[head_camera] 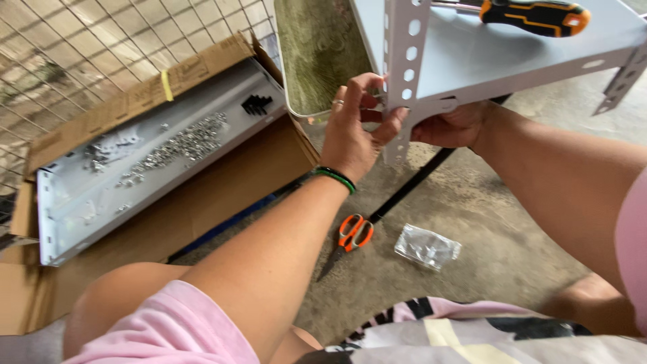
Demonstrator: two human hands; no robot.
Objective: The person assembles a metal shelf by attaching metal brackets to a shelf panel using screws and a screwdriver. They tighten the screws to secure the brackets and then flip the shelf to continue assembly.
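Grey metal fills the top of the view: one perforated angle post [406, 74], pale grey with a column of round and oval holes, stands upright against the corner of one flat grey shelf panel [485, 57]. Two bare hands work at that corner. To the left of the post, the left hand [354, 128] pinches with thumb and fingertips at the post's edge; whether it holds a small fastener cannot be told. It wears one ring and a green and black wristband. To the right of the post and under the shelf, the right hand [450, 127] is cupped up against the underside of the joint, its fingers hidden, so its grip cannot be judged.

On the shelf, up and right of the post, lies one screwdriver [532, 16] with a black and orange handle. Below the post, on the concrete floor, lie one pair of orange-handled scissors [350, 237] and, just to their right, one crumpled clear plastic bag [426, 247]. Well to the left of the post, one open cardboard box [168, 168] holds one grey metal tray [81, 209] strewn with many small silver nuts and bolts [182, 145], too many to count, plus a small cluster of black plastic pieces [257, 104].
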